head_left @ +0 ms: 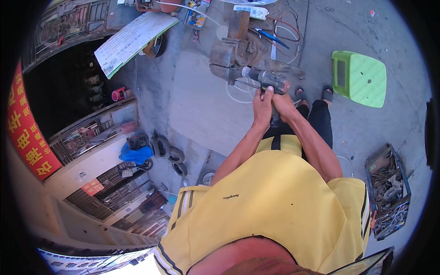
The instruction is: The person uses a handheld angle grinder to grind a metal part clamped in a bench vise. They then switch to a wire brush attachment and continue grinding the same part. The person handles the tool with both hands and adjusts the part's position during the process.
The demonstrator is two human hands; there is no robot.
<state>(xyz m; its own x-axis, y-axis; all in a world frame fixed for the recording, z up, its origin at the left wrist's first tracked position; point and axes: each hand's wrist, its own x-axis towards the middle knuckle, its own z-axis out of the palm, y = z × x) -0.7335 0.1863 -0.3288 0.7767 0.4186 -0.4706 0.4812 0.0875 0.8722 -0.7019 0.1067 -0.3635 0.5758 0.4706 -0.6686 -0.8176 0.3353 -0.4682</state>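
A dark cordless power drill point(264, 76) points to the left, with its pale round chuck end close to the bench vise point(223, 58). My right hand point(283, 103) is wrapped around the drill near its rear and handle. Pressed up beside it, my left hand point(263, 107) also grips the drill, its thumb and fingers near the handle's top. The vise has a rusty metal piece point(239, 25) standing at its far side and a bar handle at its near side. I cannot tell whether the drill's tip touches the vise.
A green plastic stool point(360, 79) stands at the right. A metal crate of scrap parts point(388, 192) sits lower right. Cables and a blue-handled tool point(273, 39) lie beyond the vise. A white board point(135, 41) leans at the upper left, and old tyres point(170, 153) lie left.
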